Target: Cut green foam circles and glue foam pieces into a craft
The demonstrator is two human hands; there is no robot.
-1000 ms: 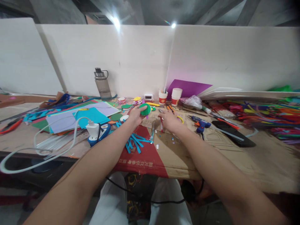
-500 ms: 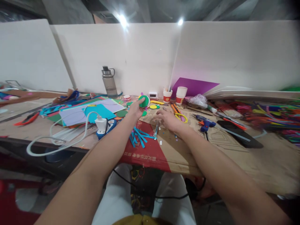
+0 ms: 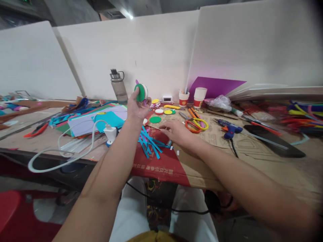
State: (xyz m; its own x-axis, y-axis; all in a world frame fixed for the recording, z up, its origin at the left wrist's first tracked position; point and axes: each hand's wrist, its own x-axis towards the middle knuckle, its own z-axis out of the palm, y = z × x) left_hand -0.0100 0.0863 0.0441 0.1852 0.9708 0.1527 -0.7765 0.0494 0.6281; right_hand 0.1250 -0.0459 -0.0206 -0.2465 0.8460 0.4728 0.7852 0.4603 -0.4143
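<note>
My left hand (image 3: 137,103) is raised above the table, its fingers closed round a disc craft piece (image 3: 140,93). The piece has a green round face, a white disc behind it and purple bits sticking out at top and bottom. My right hand (image 3: 175,131) is low over the cardboard, palm down with its fingers stretched out. Beneath it lies a slim clear stick (image 3: 170,143), mostly covered by the hand. Blue paper strips (image 3: 151,143) fan out between my forearms. A green paper disc (image 3: 155,119) lies flat just beyond them.
Scissors with orange handles (image 3: 193,126) and a blue glue gun (image 3: 230,130) lie to the right. Paper cups (image 3: 200,97) and a water bottle (image 3: 118,88) stand along the back. A white charger (image 3: 110,133) with a looping cable and coloured paper sheets (image 3: 82,123) are on the left.
My left hand has lifted the disc craft piece up and leftward, away from the table. My right hand has come slightly nearer and now covers more of the clear stick. The view has shifted a little.
</note>
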